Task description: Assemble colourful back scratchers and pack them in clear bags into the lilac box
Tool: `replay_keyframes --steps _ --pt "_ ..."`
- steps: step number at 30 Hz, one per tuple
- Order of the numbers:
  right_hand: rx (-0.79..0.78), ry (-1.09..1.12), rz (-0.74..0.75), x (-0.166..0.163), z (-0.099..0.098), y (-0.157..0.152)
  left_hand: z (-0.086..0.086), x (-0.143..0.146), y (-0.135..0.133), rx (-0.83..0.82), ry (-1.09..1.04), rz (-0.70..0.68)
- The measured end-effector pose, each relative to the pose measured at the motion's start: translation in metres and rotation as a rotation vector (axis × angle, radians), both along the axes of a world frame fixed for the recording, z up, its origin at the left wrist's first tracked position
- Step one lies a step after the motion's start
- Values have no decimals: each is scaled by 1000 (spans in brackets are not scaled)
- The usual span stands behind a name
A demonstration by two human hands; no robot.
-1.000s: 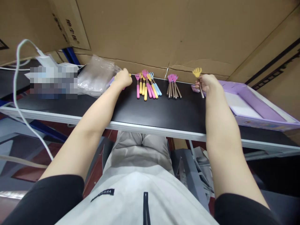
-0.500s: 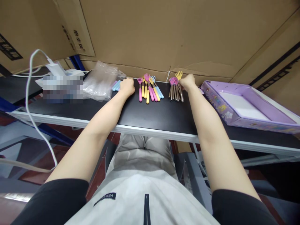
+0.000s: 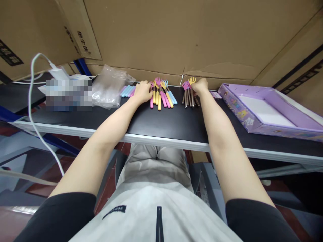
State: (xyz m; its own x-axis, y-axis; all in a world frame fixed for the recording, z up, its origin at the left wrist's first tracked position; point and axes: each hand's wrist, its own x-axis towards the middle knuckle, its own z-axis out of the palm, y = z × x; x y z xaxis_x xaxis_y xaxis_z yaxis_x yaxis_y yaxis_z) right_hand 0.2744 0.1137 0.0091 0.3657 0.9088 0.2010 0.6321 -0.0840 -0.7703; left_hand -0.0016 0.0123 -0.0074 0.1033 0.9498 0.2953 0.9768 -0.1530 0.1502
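My left hand (image 3: 144, 91) is bent over the table beside a fanned group of small back scratchers (image 3: 161, 95) with pink, yellow and blue handles. Its fingertips reach the pink one at the group's left edge; they are mostly hidden, so a grip cannot be made out. Left of that hand lie loose blue and pink handles (image 3: 128, 91). My right hand (image 3: 201, 86) is closed at a yellow-clawed back scratcher (image 3: 192, 80), its fingers partly hidden. Next to it, pink-clawed back scratchers (image 3: 186, 86) with bare metal stems lie in a bunch.
Clear plastic bags (image 3: 107, 89) lie at the left, near a pixelated item and a white cable (image 3: 30, 101). A purple open box (image 3: 254, 117) sits at the right. Cardboard (image 3: 161, 40) walls stand behind the black table (image 3: 161, 125).
My left hand has moved right, from the loose handles to the fanned group, uncovering pink handles. The yellow-clawed back scratcher at my right hand has shifted slightly left and down.
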Motion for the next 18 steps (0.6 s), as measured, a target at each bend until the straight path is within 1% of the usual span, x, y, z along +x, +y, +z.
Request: replay_keyframes --steps 4,8,13,18 --pt "11 27 4 -3 -3 7 1 6 -3 -12 19 -32" --pt "22 24 15 -4 -6 9 0 8 -4 -27 24 -17" --pt "38 -110 68 -3 -5 3 0 8 -4 -93 47 49" --pt "19 -292 144 1 10 -10 -1 10 -3 -147 60 71"
